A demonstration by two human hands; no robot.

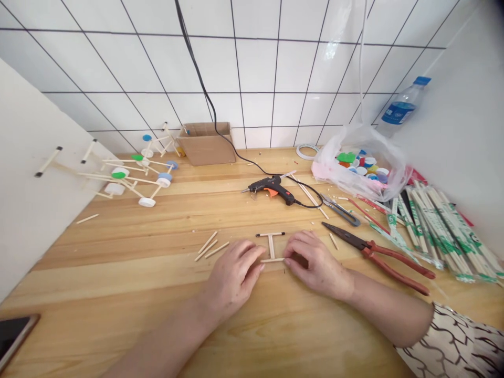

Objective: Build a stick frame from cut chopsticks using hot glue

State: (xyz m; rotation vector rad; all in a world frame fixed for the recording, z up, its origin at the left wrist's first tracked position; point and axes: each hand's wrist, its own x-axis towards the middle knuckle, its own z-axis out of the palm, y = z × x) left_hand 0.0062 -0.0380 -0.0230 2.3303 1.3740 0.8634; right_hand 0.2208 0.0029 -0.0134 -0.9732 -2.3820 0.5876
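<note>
Between my hands lies an I-shaped frame of cut wooden chopstick pieces [271, 247] on the tabletop. Its far crossbar [270, 234] has black ends, and its near crossbar [272, 260] is plain wood. My left hand [236, 270] pinches the left end of the near crossbar between thumb and fingers. At the other end of that same bar, my right hand [315, 265] has its thumb and fingertips closed. Three short cut sticks [207, 245] lie left of my left hand. A black hot glue gun [271, 188] with an orange trigger rests beyond the frame.
Red-handled pliers [378, 252], a utility knife [340, 209] and wrapped chopsticks [449, 226] lie right. Behind them are a bag of bottle caps [364, 163], tape [307, 151] and a bottle [403, 107]. Stick-and-cap cars [136, 176], a cardboard box [207, 147] and a phone [16, 336] are left.
</note>
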